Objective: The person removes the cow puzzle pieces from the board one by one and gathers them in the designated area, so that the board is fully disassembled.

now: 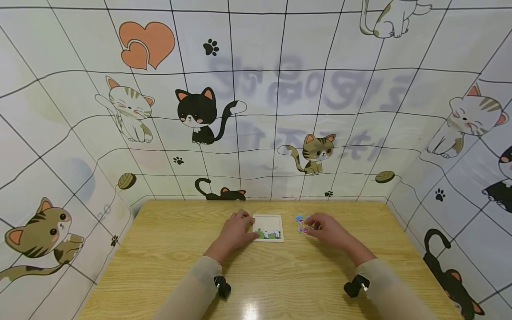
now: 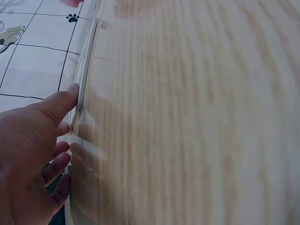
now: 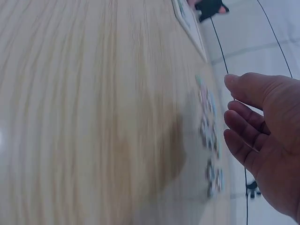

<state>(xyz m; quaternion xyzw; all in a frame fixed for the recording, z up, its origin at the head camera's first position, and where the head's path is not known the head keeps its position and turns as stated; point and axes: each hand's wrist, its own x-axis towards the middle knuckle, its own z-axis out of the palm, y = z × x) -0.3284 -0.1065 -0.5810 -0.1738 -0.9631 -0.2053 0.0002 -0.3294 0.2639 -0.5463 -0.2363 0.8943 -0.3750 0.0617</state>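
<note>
A small white-rimmed puzzle tray (image 1: pixel 268 216) lies flat on the table, with a colourful strip of fitted picture pieces (image 1: pixel 269 234) along its near side. At the tray's left side is my left hand (image 1: pixel 236 229); its thumb touches the near left part of the rim and its fingers rest by the left edge. Loose puzzle pieces (image 1: pixel 299 218) lie in a cluster to the right of the tray. Over that cluster hovers my right hand (image 1: pixel 326 227), thumb and fingers loosely bent and apart. In the right wrist view nothing shows between those fingers (image 3: pixel 236 140).
The wooden table (image 1: pixel 276 275) spreads toward me and to both sides. A white cloth wall (image 1: pixel 260 98) with grid lines and cartoon cats stands behind the far edge and at both sides. Black wrist cameras (image 1: pixel 222 287) sit on both sleeves.
</note>
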